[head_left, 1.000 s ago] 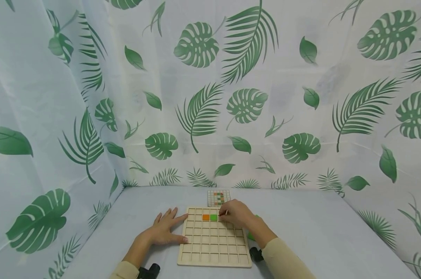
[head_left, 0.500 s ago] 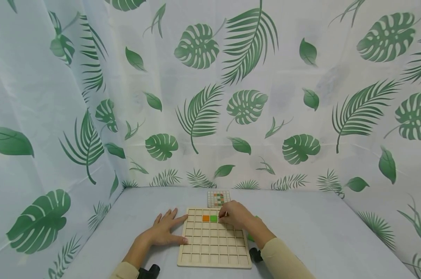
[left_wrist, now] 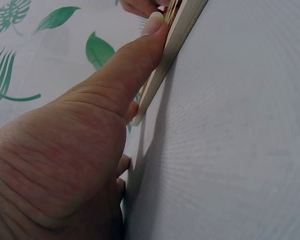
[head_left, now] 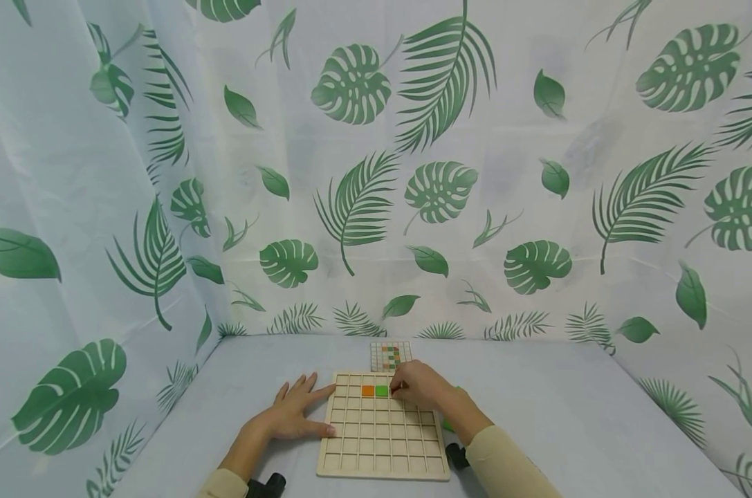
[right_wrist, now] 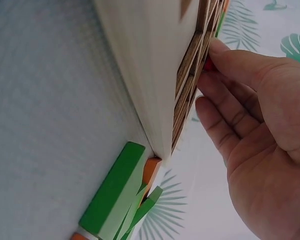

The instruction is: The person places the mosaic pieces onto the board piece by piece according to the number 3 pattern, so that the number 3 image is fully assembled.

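Observation:
A pale wooden grid board (head_left: 382,446) lies flat on the white-covered table. In one of its upper rows an orange square tile (head_left: 367,391) and a green square tile (head_left: 382,391) sit side by side. My left hand (head_left: 296,409) is spread flat, its thumb and forefinger touching the board's left edge. In the left wrist view the thumb (left_wrist: 140,55) presses that edge. My right hand (head_left: 420,384) pinches a small red piece (right_wrist: 208,64) at the board, just right of the green tile. Most of this piece is hidden by the fingers.
Behind the board lies a small pattern card (head_left: 384,355) with coloured squares. Several green blocks (right_wrist: 112,192) and orange blocks (right_wrist: 151,170) lie against the board's right side, partly under my right forearm. A leaf-print cloth (head_left: 438,207) hangs behind the table.
My right hand shifts very slightly, and a bit of red shows at its fingertips. My left hand and the board keep their places.

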Motion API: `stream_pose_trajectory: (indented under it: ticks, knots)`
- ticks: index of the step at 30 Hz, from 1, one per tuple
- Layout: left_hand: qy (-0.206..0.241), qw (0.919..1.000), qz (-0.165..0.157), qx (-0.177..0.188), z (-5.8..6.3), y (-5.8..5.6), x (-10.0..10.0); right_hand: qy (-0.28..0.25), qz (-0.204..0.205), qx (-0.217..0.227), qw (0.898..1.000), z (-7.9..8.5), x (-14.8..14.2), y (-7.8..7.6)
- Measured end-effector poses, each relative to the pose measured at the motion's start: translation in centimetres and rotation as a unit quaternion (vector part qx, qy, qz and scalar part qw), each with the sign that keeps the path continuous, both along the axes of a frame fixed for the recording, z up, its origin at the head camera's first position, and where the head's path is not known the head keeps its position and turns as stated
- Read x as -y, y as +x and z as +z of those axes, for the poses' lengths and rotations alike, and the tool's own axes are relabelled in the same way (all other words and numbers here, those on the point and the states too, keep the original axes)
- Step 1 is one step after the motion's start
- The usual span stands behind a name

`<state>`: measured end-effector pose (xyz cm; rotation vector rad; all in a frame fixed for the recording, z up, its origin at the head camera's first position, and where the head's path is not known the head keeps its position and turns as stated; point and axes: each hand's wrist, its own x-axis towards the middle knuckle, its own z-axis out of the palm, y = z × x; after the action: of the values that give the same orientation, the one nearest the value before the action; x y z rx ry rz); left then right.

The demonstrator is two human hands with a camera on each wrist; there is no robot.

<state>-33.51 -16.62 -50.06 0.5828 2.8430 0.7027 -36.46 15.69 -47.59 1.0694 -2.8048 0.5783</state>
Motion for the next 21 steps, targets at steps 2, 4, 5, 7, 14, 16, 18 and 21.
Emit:
stream_pose_trajectory:
  ticks: [2, 4, 5, 7, 14, 16, 18, 21]
  knots:
    - [0.0, 1.0, 0.0, 0.0, -0.07, -0.01, 0.02, -0.003, 0.0, 0.0, 1.0, -0.03, 0.01, 0.06]
    - [0.0, 1.0, -0.001, 0.0, -0.08, 0.0, 0.04, -0.004, 0.001, 0.0, 1.0, 0.0, 0.03, 0.12]
    - [0.0, 1.0, -0.001, 0.001, -0.07, 0.02, 0.06, -0.004, 0.001, 0.0, 1.0, 0.03, 0.06, 0.15]
    - [-0.001, 1.0, -0.003, 0.0, -0.05, 0.06, 0.1, -0.004, 0.0, -0.001, 1.0, 0.05, 0.09, 0.18]
    - [0.0, 1.0, -0.003, -0.003, -0.04, 0.05, 0.12, -0.003, -0.006, -0.002, 1.0, 0.12, 0.21, 0.26]
    - [0.0, 1.0, -0.003, -0.004, -0.05, 0.01, 0.1, -0.001, -0.007, -0.003, 1.0, 0.12, 0.21, 0.28]
    - [0.002, 1.0, -0.003, -0.002, -0.04, -0.04, 0.11, 0.001, -0.006, -0.003, 1.0, 0.12, 0.18, 0.28]
    - [0.006, 1.0, -0.004, 0.0, -0.03, -0.04, 0.16, 0.006, -0.004, -0.006, 1.0, 0.17, 0.14, 0.29]
